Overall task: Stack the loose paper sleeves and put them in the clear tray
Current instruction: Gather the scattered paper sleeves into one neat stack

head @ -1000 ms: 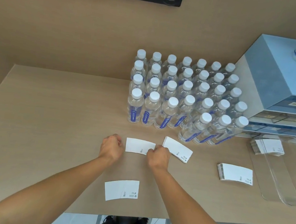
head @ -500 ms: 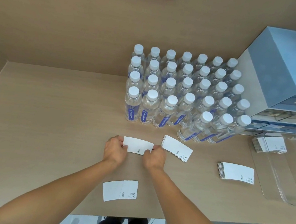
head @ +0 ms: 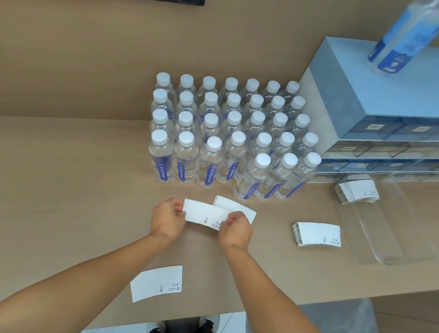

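Both hands hold one white paper sleeve (head: pixel 203 215) by its ends, just above the table: my left hand (head: pixel 167 221) pinches the left end, my right hand (head: pixel 236 230) the right end. Behind it lies a small stack of sleeves (head: pixel 238 209), partly covered by the held one. A single sleeve (head: pixel 156 283) lies near the front edge. Another stack of sleeves (head: pixel 316 235) rests to the right. The clear tray (head: pixel 395 239) sits at the far right with a stack of sleeves (head: pixel 358 191) in its far end.
A block of several water bottles (head: pixel 229 137) stands behind the hands. A blue drawer cabinet (head: pixel 382 102) is at the back right with a large bottle (head: pixel 405 36) on top. The table's front edge (head: pixel 307 300) runs close below my forearms.
The sleeve went from lying flat under my fingers to being lifted and held by both ends. The camera view shifted slightly.
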Tool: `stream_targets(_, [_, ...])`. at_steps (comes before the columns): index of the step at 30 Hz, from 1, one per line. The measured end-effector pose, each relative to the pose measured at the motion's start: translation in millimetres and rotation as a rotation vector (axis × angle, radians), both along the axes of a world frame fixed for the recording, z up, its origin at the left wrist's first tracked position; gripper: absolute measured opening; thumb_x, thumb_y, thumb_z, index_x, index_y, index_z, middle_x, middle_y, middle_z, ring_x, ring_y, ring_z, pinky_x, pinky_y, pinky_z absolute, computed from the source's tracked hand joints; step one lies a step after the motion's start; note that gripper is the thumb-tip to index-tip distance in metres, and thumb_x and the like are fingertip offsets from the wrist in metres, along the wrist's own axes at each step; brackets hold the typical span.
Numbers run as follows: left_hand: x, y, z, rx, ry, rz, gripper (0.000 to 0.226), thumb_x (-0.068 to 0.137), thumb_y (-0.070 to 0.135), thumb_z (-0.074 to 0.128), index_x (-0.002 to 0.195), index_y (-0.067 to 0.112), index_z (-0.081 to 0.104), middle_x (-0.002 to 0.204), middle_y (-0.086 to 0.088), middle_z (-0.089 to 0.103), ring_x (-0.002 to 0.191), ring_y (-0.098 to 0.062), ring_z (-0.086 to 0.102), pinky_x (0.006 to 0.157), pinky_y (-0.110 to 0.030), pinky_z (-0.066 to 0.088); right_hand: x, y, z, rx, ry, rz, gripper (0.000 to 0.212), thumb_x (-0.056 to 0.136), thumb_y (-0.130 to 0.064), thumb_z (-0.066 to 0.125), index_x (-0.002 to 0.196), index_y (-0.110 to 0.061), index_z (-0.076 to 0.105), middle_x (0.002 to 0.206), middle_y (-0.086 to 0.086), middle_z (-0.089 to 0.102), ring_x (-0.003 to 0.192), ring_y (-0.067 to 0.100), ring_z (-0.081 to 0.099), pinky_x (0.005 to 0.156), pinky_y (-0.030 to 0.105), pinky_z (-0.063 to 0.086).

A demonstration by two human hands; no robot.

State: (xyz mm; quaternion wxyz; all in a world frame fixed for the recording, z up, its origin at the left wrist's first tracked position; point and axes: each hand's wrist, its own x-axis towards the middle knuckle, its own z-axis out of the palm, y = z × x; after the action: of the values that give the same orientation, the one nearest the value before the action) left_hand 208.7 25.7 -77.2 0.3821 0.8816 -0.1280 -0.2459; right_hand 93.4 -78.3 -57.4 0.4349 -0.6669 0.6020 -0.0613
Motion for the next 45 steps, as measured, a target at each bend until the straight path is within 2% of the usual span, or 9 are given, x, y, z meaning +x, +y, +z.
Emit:
stream_targets(5, [-15.5,-29.7,4.5,-0.018,-0.016,-0.077,0.023,0.083,0.002,0.061,0.104,0.007,0.07,0.098,-0.01,0.074,0.083,-0.017,0.065,0.086,-0.02,0.046,-24.1,-22.1,5.1,-0.011,-0.027,-0.077,0.027,0.085,0.001,0.052,0.108,-0.003,0.066,0.104,0.014,0.071,0.1,0.026,0.064,0.08,0.016,0.04])
stream_targets(15, [-29.4,-71.8,2.5,0.009,-0.04,-0.141,0.023,0.085,0.005,0.06,0.105,0.009,0.07,0.093,-0.008,0.072,0.078,-0.015,0.061,0.082,-0.02,0.046,-42.3,-59.0,-3.0,-0.016,-0.045,-0.089,0.032,0.077,0.006,0.05,0.086,-0.009,0.076,0.084,0.015,0.075,0.076,0.027,0.062,0.069,0.023,0.048])
stream_targets(20, [-29.0,-75.6,-3.7,0.042,-0.039,-0.148,0.023,0.085,0.004,0.059,0.104,0.011,0.07,0.087,-0.005,0.069,0.076,-0.016,0.06,0.08,-0.02,0.045,-42.0,-63.6,-10.9,-0.005,-0.05,-0.059,0.036,0.075,0.005,0.051,0.088,-0.014,0.078,0.067,-0.001,0.064,0.067,0.015,0.055,0.065,0.017,0.041])
stream_targets(26, [-29.4,-75.1,-10.4,0.065,-0.036,-0.138,0.023,0.085,0.004,0.06,0.103,0.013,0.071,0.082,0.0,0.067,0.069,-0.011,0.057,0.076,-0.017,0.042,-39.7,-62.3,-18.5,0.007,-0.007,-0.001,0.026,0.073,0.007,0.05,0.06,-0.014,0.059,0.056,0.0,0.05,0.062,0.02,0.043,0.051,0.016,0.03])
stream_targets(33, [-30.2,-73.8,-13.3,0.06,-0.049,-0.18,0.033,0.083,0.001,0.06,0.109,0.019,0.072,0.073,0.005,0.062,0.063,-0.006,0.055,0.074,-0.017,0.043,-39.9,-64.0,-22.6,0.007,0.003,0.009,0.029,0.072,0.008,0.048,0.067,-0.013,0.067,0.053,-0.004,0.051,0.063,0.018,0.046,0.054,0.014,0.035])
stream_targets(37, [-30.2,-73.5,-13.9,0.049,-0.052,-0.211,0.039,0.083,-0.002,0.057,0.112,0.021,0.071,0.078,0.002,0.065,0.068,-0.011,0.058,0.074,-0.017,0.042,-39.7,-64.2,-23.6,-0.006,-0.008,0.016,0.035,0.074,0.008,0.048,0.078,-0.016,0.072,0.067,0.007,0.068,0.067,0.017,0.051,0.058,0.01,0.036])
stream_targets(40, [-30.0,-71.9,-12.8,0.046,-0.058,-0.221,0.038,0.084,-0.002,0.056,0.11,0.02,0.071,0.08,0.003,0.066,0.072,-0.012,0.06,0.074,-0.016,0.042,-40.9,-64.3,-22.6,-0.009,-0.003,0.009,0.034,0.075,0.006,0.05,0.088,-0.012,0.075,0.079,0.011,0.074,0.072,0.021,0.057,0.059,0.012,0.035])
stream_targets(42, [-30.2,-69.4,-10.7,0.037,-0.059,-0.214,0.033,0.084,-0.001,0.056,0.105,0.018,0.072,0.079,0.005,0.066,0.072,-0.011,0.061,0.074,-0.017,0.044,-43.1,-64.3,-20.3,-0.012,0.006,0.004,0.032,0.076,0.005,0.049,0.089,-0.01,0.074,0.081,0.013,0.073,0.08,0.026,0.062,0.068,0.02,0.045])
stream_targets(45, [-27.1,-60.2,-9.5,0.041,-0.074,-0.183,0.027,0.084,0.002,0.058,0.105,0.012,0.071,0.09,-0.002,0.071,0.08,-0.015,0.063,0.08,-0.019,0.046,-45.8,-61.7,-16.0,-0.025,0.009,-0.038,0.027,0.078,0.004,0.047,0.085,-0.008,0.07,0.074,0.008,0.064,0.077,0.026,0.056,0.069,0.025,0.045])
